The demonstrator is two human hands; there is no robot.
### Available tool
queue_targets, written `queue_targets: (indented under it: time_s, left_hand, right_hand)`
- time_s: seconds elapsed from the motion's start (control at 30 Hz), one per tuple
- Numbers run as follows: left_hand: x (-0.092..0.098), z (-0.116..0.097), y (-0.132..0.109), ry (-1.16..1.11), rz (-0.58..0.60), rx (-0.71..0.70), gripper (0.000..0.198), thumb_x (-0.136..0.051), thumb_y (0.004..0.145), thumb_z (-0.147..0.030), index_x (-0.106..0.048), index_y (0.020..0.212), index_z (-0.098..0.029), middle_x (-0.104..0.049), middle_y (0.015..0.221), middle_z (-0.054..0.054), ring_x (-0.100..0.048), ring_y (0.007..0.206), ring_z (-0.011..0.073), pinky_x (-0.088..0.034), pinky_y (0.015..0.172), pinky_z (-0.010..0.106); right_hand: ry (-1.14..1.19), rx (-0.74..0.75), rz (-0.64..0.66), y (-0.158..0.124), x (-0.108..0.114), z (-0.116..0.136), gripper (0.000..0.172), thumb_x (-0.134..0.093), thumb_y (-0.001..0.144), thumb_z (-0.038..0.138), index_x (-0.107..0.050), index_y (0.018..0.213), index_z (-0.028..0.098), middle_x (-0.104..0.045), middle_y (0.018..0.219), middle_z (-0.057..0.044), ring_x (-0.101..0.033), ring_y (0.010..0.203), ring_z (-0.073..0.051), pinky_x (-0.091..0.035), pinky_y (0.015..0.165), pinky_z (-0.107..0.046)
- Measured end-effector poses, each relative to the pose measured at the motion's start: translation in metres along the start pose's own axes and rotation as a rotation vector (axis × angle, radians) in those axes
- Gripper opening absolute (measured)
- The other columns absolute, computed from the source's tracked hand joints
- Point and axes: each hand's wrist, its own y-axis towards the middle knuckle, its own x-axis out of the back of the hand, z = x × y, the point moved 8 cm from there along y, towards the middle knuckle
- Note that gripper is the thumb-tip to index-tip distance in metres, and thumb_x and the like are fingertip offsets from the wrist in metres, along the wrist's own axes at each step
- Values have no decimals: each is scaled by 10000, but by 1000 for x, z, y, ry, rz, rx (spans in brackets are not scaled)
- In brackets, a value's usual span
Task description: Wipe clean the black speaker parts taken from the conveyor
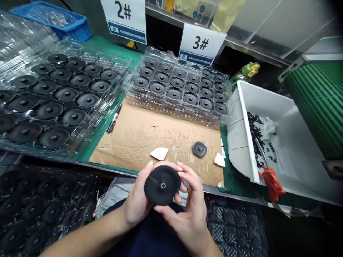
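Note:
A round black part point(160, 187) with a small raised ring near its centre is held up in front of my body. My left hand point(138, 196) grips its left edge, with the thumb at the upper left. On its right edge my right hand point(189, 200) holds it, thumb below and fingers above. Beyond my hands, a second black part point(199, 149) lies on the brown cardboard point(134, 132). Two pale pointed pieces also lie there, one point(159, 153) just above the held part and the other point(219, 160) near the right edge.
Clear trays of black parts stand at the left point(77, 142) and back middle point(177, 103). A marker point(114, 119) lies between them. At the right are a white bin point(241, 142) with small black pieces, orange-handled cutters point(272, 182) on its edge, and a green belt point(316, 103).

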Motion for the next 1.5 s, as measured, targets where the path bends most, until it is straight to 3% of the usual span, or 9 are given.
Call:
queue_targets:
  time_s: [0.57,0.73,0.93,1.03,1.13,1.23,1.27,1.37,1.5]
  left_hand:
    - [10,18,4,-81,-94,110,530,-142,915,-419,-577,938,-118,-654,738,119,-563,554,170,-437,569,280]
    - [19,21,6,-81,-193,102,500,-190,908,-429,-577,938,-114,-652,738,101,-567,539,167,-447,556,275]
    - [34,38,10,98,-262,152,500,-201,906,-465,-478,1174,-147,-621,612,33,-588,564,169,-472,599,279]
    - [44,44,11,218,-230,193,506,-229,900,-495,-487,1191,-171,-672,793,62,-625,677,184,-493,666,308]
    - [64,39,5,414,-197,222,404,-390,875,-466,-540,1138,-198,-649,1048,66,-621,883,193,-478,804,308]
    - [100,25,-15,653,-220,234,308,-498,834,-433,-631,952,-181,-675,924,52,-618,870,194,-460,825,287]
    - [115,20,-25,736,-257,238,300,-510,826,-431,-650,830,-166,-673,812,47,-617,812,187,-459,795,270]
    - [166,5,-68,939,-469,220,328,-452,849,-451,-623,818,-173,-636,737,27,-596,739,169,-462,704,242]
    - [214,6,-136,1130,-685,197,329,-546,783,-465,-599,953,-189,-643,867,45,-604,786,193,-484,745,278]
  right_hand:
    - [12,-59,4,0,0,-8,587,-698,744,279,-392,1228,149,-441,1241,-113,-409,1201,-222,-364,1033,-385]
    - [-51,-78,46,4,-2,-10,549,-659,772,267,-393,1241,160,-442,1244,-97,-404,1199,-202,-359,1031,-348]
    - [-83,-173,145,5,-13,-32,627,-665,759,348,-360,1293,221,-376,1308,-71,-372,1223,-191,-401,986,-304]
    - [-109,-203,168,3,-10,-41,597,-670,749,345,-387,1267,256,-375,1310,-47,-375,1221,-173,-403,973,-271]
    - [-240,-207,118,-4,10,-56,547,-646,768,340,-407,1250,242,-397,1299,-56,-385,1213,-180,-366,998,-293]
    - [-447,-253,-66,-19,47,-88,488,-596,800,391,-444,1222,198,-480,1207,-94,-456,1126,-223,-380,954,-367]
    - [-543,-270,-142,-26,60,-99,496,-574,805,445,-464,1210,181,-503,1166,-110,-476,1087,-248,-384,929,-405]
    - [-826,-294,-293,-44,81,-123,645,-494,793,601,-505,1208,107,-498,1120,-187,-472,1044,-346,-351,880,-531]
    - [-914,-222,-383,-55,72,-111,625,-603,791,421,-459,1278,56,-426,1183,-250,-401,1112,-390,-314,902,-561]
